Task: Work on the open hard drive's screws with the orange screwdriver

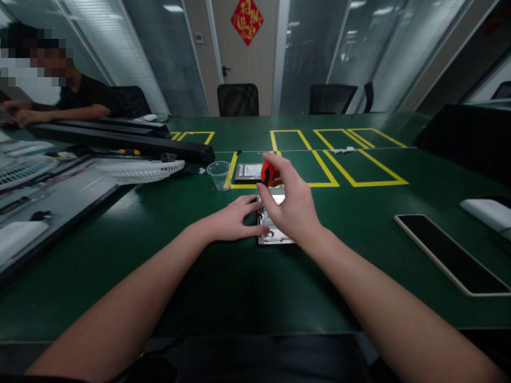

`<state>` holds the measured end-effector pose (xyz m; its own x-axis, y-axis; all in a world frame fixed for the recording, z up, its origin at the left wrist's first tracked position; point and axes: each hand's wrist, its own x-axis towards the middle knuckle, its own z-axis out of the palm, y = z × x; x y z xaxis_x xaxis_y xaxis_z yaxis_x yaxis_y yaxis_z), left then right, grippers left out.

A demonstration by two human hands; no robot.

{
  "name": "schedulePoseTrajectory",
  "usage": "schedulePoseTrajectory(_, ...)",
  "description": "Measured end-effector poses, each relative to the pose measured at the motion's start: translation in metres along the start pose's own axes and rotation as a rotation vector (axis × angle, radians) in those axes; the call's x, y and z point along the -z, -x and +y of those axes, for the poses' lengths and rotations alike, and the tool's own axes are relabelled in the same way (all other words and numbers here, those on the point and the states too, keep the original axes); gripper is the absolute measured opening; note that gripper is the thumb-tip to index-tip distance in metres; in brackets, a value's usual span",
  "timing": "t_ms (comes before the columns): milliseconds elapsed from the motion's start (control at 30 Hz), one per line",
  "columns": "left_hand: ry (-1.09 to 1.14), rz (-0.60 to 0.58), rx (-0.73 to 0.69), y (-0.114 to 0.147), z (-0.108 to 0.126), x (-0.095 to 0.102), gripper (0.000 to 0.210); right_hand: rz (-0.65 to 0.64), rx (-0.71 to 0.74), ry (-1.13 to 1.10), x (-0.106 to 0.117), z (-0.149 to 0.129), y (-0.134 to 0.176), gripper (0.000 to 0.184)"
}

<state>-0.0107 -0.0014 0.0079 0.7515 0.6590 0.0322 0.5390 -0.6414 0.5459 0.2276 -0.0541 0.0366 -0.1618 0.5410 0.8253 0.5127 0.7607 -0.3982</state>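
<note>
A hard drive (275, 234) with a silver top lies flat on the green table, partly covered by my hands. My left hand (235, 219) rests at its left side, fingers apart, the thumb reaching onto the drive's top and a finger at its left edge. Above the drive, my right hand (293, 199) grips a screwdriver with an orange and black handle (267, 171) between thumb and fingers. The handle stands upright; its tip is hidden behind my fingers. Just beyond lies a second hard drive (248, 171) with a white label, inside a yellow tape outline.
A clear plastic cup (220, 175) stands left of the second drive. White fan grilles (141, 170), long black bars (131, 141) and a flat panel (59, 197) fill the left. A phone (451, 252) lies right. A co-worker (80, 96) sits at the far left.
</note>
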Motion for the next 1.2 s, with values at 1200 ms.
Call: schedulePoseTrajectory(1200, 0.021, 0.008, 0.007, 0.0008, 0.0030, -0.0003, 0.098, 0.019, 0.020, 0.021, 0.0036, -0.0005, -0.0001, 0.060)
